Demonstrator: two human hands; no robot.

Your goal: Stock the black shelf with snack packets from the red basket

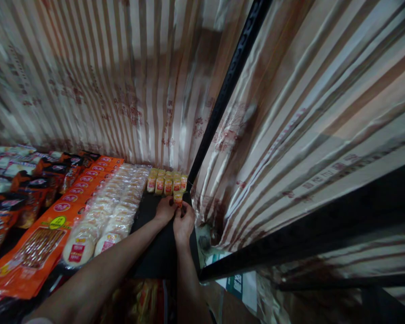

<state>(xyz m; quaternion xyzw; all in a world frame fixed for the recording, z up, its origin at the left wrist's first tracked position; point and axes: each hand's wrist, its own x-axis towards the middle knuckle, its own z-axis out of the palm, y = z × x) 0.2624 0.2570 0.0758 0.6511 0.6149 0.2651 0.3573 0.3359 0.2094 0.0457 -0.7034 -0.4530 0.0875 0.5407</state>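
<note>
Dim, warped view; print on the small packet (178, 198) unreadable, its lower part hidden by fingers. It's yellow-orange with a red label, matching the packet row (167, 182) along the shelf (155, 256) back edge, near the right rear corner by the black post (222, 99). Left hand (164, 210) and right hand (184, 221) both pinch it, fingers closed narrow. Rice-cracker packs (111, 216) lie left.
</note>
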